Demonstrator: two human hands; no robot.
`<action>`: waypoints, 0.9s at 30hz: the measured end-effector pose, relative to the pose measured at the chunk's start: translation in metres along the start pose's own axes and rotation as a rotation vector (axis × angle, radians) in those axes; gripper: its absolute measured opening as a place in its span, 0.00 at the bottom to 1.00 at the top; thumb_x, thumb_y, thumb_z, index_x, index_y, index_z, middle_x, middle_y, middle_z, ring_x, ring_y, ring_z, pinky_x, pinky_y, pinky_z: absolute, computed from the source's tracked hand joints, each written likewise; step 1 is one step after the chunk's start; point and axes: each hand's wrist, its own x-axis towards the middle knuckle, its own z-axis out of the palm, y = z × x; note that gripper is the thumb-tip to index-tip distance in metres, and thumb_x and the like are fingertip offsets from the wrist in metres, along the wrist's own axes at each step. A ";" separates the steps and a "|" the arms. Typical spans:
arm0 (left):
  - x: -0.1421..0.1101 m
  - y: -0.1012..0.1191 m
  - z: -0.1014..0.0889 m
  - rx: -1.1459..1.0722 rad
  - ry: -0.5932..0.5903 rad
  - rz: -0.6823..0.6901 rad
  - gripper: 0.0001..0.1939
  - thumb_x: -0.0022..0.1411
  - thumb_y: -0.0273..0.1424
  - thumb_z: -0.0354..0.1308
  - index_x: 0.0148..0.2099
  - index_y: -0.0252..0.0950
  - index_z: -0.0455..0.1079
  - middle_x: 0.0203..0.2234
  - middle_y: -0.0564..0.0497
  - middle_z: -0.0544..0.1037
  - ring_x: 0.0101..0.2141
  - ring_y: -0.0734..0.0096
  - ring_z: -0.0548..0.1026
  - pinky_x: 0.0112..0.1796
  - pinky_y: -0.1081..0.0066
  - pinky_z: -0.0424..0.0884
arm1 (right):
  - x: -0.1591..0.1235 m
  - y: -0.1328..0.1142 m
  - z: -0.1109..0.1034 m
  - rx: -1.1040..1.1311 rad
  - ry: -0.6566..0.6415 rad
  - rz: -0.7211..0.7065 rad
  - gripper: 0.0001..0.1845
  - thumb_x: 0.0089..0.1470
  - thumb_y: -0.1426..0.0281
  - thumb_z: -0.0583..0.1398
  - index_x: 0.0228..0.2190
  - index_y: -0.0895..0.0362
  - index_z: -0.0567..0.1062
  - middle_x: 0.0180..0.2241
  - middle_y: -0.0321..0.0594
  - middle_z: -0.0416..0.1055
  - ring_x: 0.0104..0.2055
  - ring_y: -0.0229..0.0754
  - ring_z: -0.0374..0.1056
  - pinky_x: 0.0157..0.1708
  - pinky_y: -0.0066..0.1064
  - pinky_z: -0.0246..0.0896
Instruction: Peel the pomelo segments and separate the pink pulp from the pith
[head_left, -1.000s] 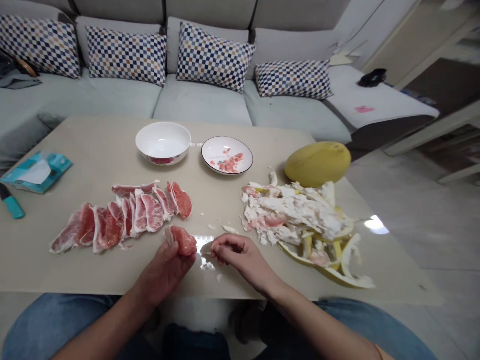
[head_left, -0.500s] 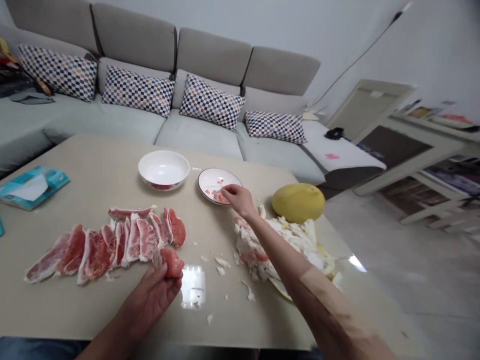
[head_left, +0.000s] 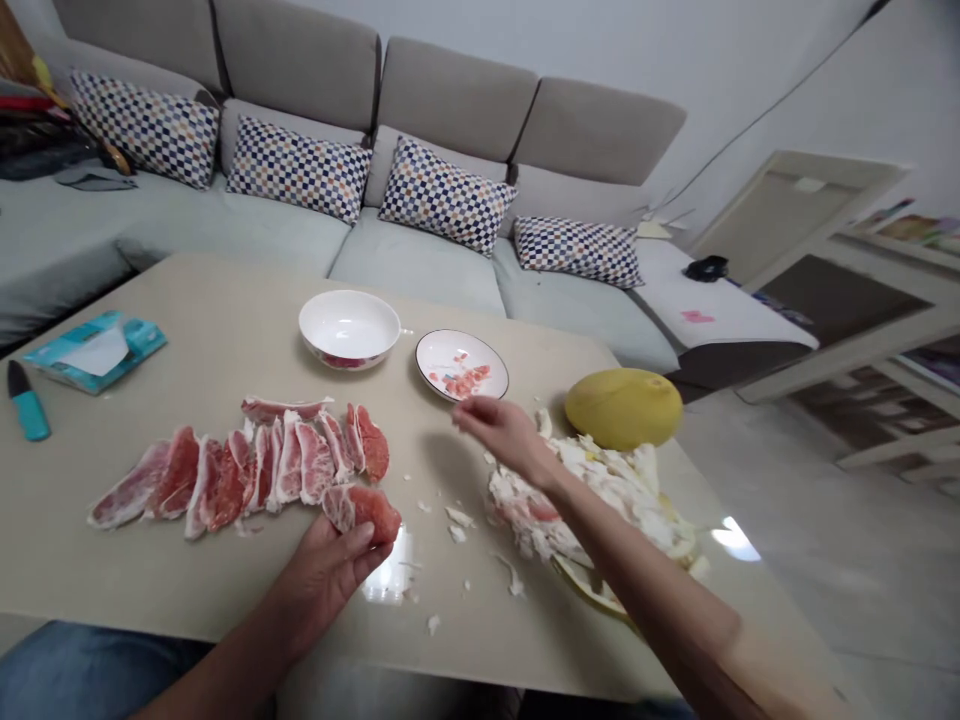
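My left hand (head_left: 337, 565) is closed around a peeled pomelo segment (head_left: 379, 512), its red flesh bare on the right and pale membrane on the left. Out over the table, just in front of a dark-rimmed plate (head_left: 487, 355), is my right hand (head_left: 501, 430), fingers pinched together; whether anything is between them is hidden. Small pink pulp pieces (head_left: 469, 381) lie on that plate. A row of pomelo segments (head_left: 259, 465) with white membrane stretches left of and beyond my left hand. Below my right forearm sits a heap of white pith and peel (head_left: 600, 485).
A white bowl (head_left: 349, 322) stands left of the plate. A whole yellow pomelo (head_left: 624, 408) is behind the peel heap. At the left lie a blue tissue pack (head_left: 135, 350) and a turquoise-handled knife (head_left: 30, 408). White scraps (head_left: 459, 520) dot the table. A sofa runs behind.
My right hand has drawn back from the plate toward me, and more pulp shows there. The left still holds its segment, now turned to show more membrane. The view has shifted left.
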 end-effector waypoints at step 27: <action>-0.008 -0.014 0.008 0.215 -0.123 -0.070 0.12 0.50 0.30 0.70 0.37 0.35 0.74 0.30 0.51 0.79 0.33 0.71 0.76 0.41 0.68 0.72 | -0.123 -0.011 0.063 0.832 -0.370 0.225 0.18 0.44 0.63 0.70 0.35 0.60 0.74 0.26 0.34 0.69 0.24 0.31 0.63 0.26 0.24 0.60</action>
